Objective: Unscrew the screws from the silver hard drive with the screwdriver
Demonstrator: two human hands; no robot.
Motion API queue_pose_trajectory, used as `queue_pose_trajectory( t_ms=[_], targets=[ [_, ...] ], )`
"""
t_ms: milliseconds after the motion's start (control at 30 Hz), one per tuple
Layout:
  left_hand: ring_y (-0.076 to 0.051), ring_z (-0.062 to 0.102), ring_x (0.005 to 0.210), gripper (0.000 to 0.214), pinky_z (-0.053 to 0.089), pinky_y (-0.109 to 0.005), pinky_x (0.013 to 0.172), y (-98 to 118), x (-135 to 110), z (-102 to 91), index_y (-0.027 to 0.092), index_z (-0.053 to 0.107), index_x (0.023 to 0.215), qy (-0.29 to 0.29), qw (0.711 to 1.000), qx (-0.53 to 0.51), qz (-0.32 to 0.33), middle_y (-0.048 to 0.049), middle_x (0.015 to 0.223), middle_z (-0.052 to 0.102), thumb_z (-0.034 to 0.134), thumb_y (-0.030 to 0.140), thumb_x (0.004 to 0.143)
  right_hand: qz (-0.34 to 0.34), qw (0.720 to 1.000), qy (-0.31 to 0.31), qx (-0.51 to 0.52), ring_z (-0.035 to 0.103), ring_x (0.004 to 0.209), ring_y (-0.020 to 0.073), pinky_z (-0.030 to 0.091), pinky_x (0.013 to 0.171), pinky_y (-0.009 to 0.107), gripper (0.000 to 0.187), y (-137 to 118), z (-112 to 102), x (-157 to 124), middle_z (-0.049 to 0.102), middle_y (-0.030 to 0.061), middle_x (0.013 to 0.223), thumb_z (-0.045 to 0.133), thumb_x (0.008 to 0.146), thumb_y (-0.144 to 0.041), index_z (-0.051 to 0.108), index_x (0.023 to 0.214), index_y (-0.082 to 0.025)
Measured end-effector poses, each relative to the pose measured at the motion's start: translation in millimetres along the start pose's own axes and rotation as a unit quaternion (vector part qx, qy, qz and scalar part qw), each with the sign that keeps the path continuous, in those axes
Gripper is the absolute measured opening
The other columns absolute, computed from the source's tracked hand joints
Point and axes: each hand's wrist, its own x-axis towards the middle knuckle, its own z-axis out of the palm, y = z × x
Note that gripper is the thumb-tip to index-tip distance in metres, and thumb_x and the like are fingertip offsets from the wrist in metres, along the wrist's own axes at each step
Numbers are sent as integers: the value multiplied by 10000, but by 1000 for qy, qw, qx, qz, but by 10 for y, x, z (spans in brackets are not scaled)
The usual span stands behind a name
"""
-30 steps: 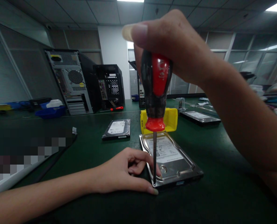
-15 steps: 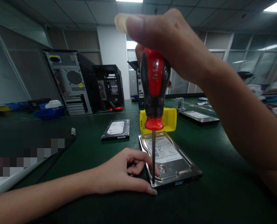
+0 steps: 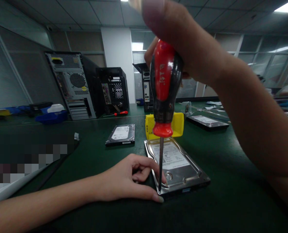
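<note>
A silver hard drive [image 3: 174,157] with a white label lies flat on the green table in front of me. My left hand [image 3: 136,179] grips its near left corner, the thumb at the front edge and the index finger on the top cover. Above it, my right hand [image 3: 180,35] is closed round the top of a red and black screwdriver [image 3: 162,81]. The shaft points down, nearly upright, and its tip rests at the drive's near left corner, between my left thumb and index finger. Some of my right fingers are hidden behind the handle.
Behind the drive stands a yellow bin [image 3: 179,124]. Two more hard drives lie on the table, one to the left [image 3: 121,134] and one to the right [image 3: 208,123]. Computer cases [image 3: 72,87], a blue tray [image 3: 51,117] and a small red screwdriver [image 3: 121,113] are farther back.
My right hand has risen a little and shifted right, its thumb now nearer the top edge. The screwdriver handle leans slightly more to the right; its tip, my left hand and the drive stay put.
</note>
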Motion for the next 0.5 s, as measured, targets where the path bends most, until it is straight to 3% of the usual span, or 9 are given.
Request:
queue_pose_trajectory(
  t_ms=[67, 100, 300, 500],
  targets=[
    [-81, 252, 545, 338, 234, -215, 552, -1, -3, -1, 168, 677, 979, 1, 1000, -2, -2, 98, 568, 273, 779, 304, 687, -5, 995, 92, -38, 330, 341, -99, 230, 386, -43, 516, 13, 15, 1, 391, -88, 495, 312, 861, -461, 526, 771, 0],
    [-81, 252, 543, 338, 238, -215, 557, -1, -3, -2, 169, 678, 980, 1, 1000, -2, -2, 100, 563, 268, 780, 303, 686, -5, 994, 102, -40, 327, 328, -83, 248, 363, -18, 520, 17, 24, -2, 376, -83, 471, 322, 865, -465, 514, 715, -6],
    [-80, 230, 534, 321, 214, -209, 531, 1, -5, 2, 170, 677, 969, -1, 1000, -5, 4, 100, 562, 265, 775, 300, 692, 43, 995, 72, -49, 393, 345, -16, 287, 314, 91, 466, -9, 23, -23, 430, -69, 502, 298, 895, -460, 501, 787, -55],
    [-79, 241, 537, 332, 221, -211, 536, -6, 0, -2, 168, 678, 978, -3, 1000, -5, 5, 98, 570, 269, 778, 296, 690, 83, 993, 39, -72, 391, 360, -43, 315, 354, 50, 520, -50, 1, -16, 434, -67, 481, 267, 896, -472, 480, 684, -49]
  ],
)
